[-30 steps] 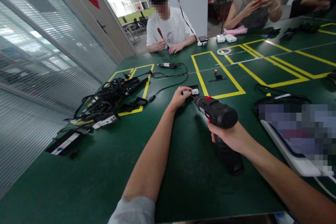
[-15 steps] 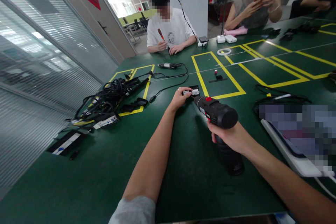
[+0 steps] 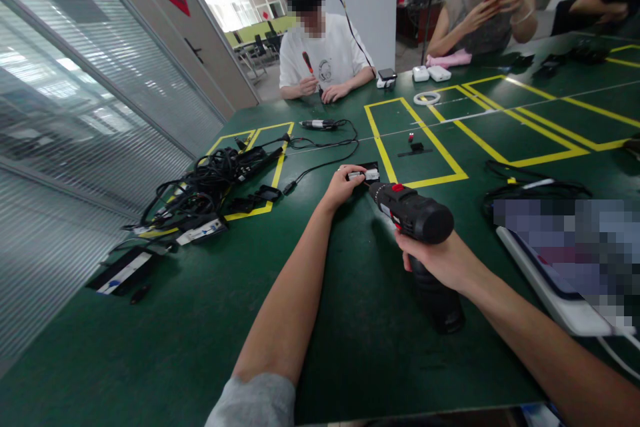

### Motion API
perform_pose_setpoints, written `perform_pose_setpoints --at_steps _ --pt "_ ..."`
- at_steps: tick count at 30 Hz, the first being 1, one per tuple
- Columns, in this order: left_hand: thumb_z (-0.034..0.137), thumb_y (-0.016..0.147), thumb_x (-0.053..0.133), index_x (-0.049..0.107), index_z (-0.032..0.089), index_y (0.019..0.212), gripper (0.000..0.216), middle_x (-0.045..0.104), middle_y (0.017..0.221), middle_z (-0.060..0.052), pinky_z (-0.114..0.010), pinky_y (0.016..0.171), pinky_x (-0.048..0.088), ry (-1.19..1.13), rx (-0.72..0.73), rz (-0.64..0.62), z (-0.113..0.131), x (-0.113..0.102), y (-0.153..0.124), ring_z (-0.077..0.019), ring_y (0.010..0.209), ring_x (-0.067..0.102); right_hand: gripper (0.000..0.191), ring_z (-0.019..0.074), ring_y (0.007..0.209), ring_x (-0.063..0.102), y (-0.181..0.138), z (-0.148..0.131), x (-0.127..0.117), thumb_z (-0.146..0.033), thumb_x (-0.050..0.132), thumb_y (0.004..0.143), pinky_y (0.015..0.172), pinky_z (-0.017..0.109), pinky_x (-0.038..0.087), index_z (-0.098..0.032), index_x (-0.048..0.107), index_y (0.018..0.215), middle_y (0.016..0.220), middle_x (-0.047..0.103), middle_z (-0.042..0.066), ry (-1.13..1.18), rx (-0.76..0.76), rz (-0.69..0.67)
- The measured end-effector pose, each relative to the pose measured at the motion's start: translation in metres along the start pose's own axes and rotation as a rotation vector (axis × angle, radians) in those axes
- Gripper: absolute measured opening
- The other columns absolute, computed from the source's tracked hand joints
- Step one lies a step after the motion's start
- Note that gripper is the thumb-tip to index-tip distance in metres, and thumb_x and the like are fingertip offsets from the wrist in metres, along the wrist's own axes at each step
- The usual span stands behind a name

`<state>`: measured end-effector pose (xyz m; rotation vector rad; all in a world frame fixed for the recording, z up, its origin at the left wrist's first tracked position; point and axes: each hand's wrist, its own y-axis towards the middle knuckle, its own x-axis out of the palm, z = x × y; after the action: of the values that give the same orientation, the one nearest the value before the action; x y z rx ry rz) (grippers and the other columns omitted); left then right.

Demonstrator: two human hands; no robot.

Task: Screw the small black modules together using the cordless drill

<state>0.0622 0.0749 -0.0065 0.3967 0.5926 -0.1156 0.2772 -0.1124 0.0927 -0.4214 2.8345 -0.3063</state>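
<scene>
My right hand [image 3: 433, 257] is wrapped round the grip of a black and red cordless drill [image 3: 415, 210], which points forward and to the left. The tip of the drill meets a small black part with a white face [image 3: 371, 175] lying on the green table [image 3: 350, 320]. My left hand [image 3: 345, 185] grips this part from its left side, thumb and fingers pressed on it. Exactly where the bit touches is too small to make out.
On the left lies a pile of black cables and adapters [image 3: 210, 177]. A cable with a silver and black handle [image 3: 320, 125] lies ahead. A white-edged device [image 3: 550, 287] sits at the right. Across the table a person [image 3: 325, 53] holds a screwdriver [image 3: 307, 63]; others sit farther right.
My hands, the drill and the small part stay almost where they were. Across the table, the person's screwdriver has shifted slightly.
</scene>
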Motion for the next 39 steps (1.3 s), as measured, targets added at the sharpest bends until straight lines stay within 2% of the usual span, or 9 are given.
perform_pose_setpoints --at_steps 20,28,39 --pt "0.029 0.080 0.060 0.069 0.021 0.102 0.025 0.065 0.108 -0.004 -0.033 0.098 0.042 0.000 -0.009 -0.002 -0.0009 -0.0002 0.0011 -0.0196 0.105 0.056 0.005 0.0162 0.050 0.060 0.0008 0.0011 0.0015 -0.024 0.058 0.075 0.052 0.028 0.044 -0.019 0.056 0.076 0.052 0.059 -0.002 -0.026 0.014 0.013" --pt "0.028 0.080 0.059 0.068 0.020 0.103 0.025 0.064 0.109 -0.005 -0.033 0.098 0.042 -0.008 0.005 -0.018 -0.0008 -0.0014 0.0004 -0.0195 0.104 0.056 0.012 0.0155 0.049 0.058 0.0000 0.0002 0.0007 -0.024 0.058 0.074 0.051 0.028 0.043 -0.021 0.053 0.064 0.051 0.059 -0.001 -0.061 0.013 0.020" --pt "0.027 0.082 0.058 0.067 0.020 0.104 0.025 0.062 0.110 -0.006 -0.033 0.096 0.042 0.035 0.038 -0.041 0.0060 -0.0030 -0.0021 -0.0197 0.104 0.054 0.011 0.0164 0.051 0.059 0.0018 0.0044 0.0011 -0.024 0.057 0.077 0.053 0.028 0.044 -0.020 0.054 0.067 0.052 0.060 0.000 -0.062 0.011 -0.002"
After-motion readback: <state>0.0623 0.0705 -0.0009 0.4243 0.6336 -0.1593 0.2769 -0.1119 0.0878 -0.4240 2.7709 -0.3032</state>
